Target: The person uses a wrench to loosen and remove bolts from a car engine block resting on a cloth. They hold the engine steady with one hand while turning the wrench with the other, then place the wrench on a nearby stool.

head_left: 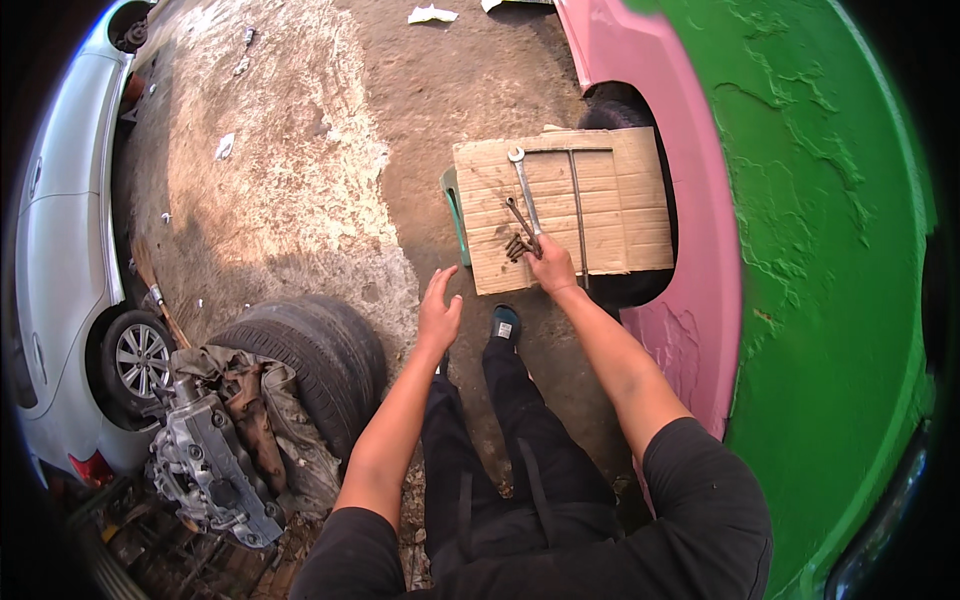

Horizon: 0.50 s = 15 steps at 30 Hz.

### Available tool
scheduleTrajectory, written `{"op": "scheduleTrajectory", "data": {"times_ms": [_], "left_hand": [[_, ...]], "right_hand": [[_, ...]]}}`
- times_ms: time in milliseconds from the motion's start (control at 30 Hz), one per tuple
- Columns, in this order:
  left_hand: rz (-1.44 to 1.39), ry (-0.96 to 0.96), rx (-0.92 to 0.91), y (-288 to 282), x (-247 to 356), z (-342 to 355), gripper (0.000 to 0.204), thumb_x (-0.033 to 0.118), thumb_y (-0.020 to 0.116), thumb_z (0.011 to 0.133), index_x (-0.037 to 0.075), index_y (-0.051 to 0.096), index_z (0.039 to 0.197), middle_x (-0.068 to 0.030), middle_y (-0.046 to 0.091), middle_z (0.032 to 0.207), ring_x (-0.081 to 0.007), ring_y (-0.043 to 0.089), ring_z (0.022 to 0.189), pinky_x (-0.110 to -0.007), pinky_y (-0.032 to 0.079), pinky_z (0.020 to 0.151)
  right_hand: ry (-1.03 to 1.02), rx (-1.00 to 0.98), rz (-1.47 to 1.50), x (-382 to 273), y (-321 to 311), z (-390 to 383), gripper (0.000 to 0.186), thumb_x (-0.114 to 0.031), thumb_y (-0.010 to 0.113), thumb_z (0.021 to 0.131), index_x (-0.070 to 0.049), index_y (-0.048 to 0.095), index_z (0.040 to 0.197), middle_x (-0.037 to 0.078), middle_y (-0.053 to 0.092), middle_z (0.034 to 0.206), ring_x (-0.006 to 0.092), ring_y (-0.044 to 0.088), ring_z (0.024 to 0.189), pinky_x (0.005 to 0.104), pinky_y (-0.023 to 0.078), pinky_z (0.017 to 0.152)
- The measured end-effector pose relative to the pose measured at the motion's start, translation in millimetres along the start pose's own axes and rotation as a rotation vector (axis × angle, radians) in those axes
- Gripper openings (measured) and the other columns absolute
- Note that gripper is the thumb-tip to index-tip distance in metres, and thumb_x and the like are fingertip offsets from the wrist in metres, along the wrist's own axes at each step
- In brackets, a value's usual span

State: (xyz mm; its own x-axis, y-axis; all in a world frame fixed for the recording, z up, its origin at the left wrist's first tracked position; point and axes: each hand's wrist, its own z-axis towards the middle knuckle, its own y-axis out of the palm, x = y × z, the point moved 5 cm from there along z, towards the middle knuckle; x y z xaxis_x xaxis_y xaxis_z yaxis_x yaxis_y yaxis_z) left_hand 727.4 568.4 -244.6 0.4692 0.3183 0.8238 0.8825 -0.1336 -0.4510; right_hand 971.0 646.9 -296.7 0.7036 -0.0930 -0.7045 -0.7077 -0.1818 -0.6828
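My right hand (551,266) is at the near edge of a cardboard sheet (640,200), fingers closed at the lower end of a silver combination wrench (527,188). A smaller, darker wrench (520,217) runs under the same fingers; whether it is gripped too is hard to tell. Several dark bolts (518,247) lie just left of that hand. A long thin metal bar with a crosspiece (578,205) rests on the cardboard to the right. My left hand (438,312) hangs in the air left of the cardboard, fingers apart and holding nothing.
Beneath the cardboard's left side shows a green stool-like edge (454,215). At right stands a pink and green vehicle body (820,250). Stacked tyres (310,350), a metal engine part (215,465) and rags (295,430) are at lower left. A pale car (70,230) stands far left.
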Motion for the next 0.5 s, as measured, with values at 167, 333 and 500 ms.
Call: {"op": "scheduleTrajectory", "data": {"times_ms": [167, 333, 500], "left_hand": [[-0.029, 0.010, 0.024, 2, -2, -1, 0.051, 0.006, 0.055, 0.086, 0.008, 0.050, 0.137, -0.0178, 0.050, 0.141, -0.0324, 0.036, 0.140, -0.041, 0.030, 0.114], [-0.004, 0.065, 0.008, 8, 2, 9, 0.053, 0.007, 0.054, 0.086, 0.009, 0.049, 0.138, -0.0186, 0.049, 0.141, -0.0329, 0.037, 0.140, -0.041, 0.031, 0.114], [-0.017, 0.066, -0.018, 13, 0, 13, 0.055, 0.008, 0.054, 0.085, 0.009, 0.047, 0.140, -0.0183, 0.049, 0.142, -0.0331, 0.038, 0.139, -0.041, 0.032, 0.114]], "right_hand": [[-0.001, 0.095, 0.058, 3, -15, -9, 0.031, -0.008, 0.079, 0.074, -0.001, 0.051, 0.085, 0.014, 0.052, 0.074, 0.0344, 0.052, 0.066, 0.0407, 0.045, 0.064], [0.024, 0.067, 0.079, 9, -25, -22, 0.026, -0.008, 0.077, 0.076, -0.001, 0.052, 0.080, 0.014, 0.054, 0.073, 0.0330, 0.055, 0.068, 0.0412, 0.045, 0.064], [0.005, -0.083, 0.093, 11, -18, -18, 0.023, -0.009, 0.077, 0.076, -0.001, 0.059, 0.087, 0.013, 0.058, 0.073, 0.0269, 0.057, 0.065, 0.0362, 0.047, 0.062]]}}
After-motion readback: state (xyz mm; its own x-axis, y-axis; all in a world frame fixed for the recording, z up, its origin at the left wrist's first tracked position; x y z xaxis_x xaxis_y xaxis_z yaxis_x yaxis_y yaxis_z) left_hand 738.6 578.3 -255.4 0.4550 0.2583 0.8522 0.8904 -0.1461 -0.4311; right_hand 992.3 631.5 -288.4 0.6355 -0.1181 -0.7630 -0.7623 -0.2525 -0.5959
